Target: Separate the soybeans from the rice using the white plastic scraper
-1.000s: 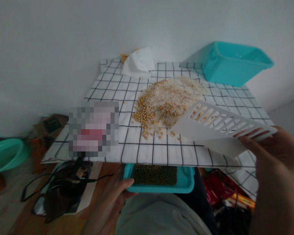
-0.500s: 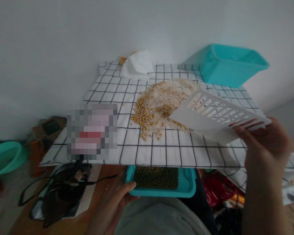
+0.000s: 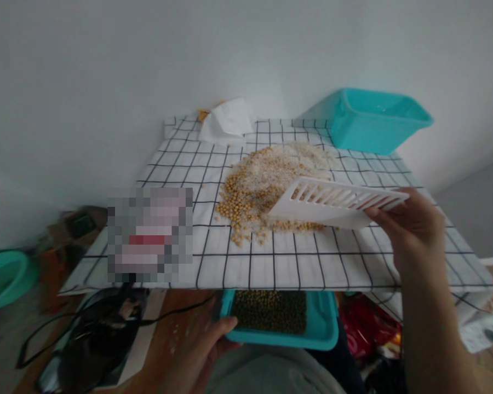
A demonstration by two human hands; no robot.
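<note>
My right hand [image 3: 414, 224] grips the back edge of a white slotted scoop [image 3: 337, 201], whose front lip rests low against a pile of rice and soybeans [image 3: 267, 183] on the table's checked cloth [image 3: 271, 257]. Several beans lie loose at the pile's near edge. My left hand [image 3: 203, 350] holds the left rim of a teal tray [image 3: 324, 334] of dark green beans, kept below the table's front edge over my lap.
A deep teal tub [image 3: 370, 120] stands at the back right by the wall. White tissue [image 3: 225, 120] lies at the back of the table. A blurred-out patch [image 3: 150, 235] covers the front left. Black cables [image 3: 86, 339] and a teal basin [image 3: 4, 276] sit on the floor.
My right hand has lowered the scoop from a raised tilt down to the pile, its lip now against the beans. The left hand and tray stay in place.
</note>
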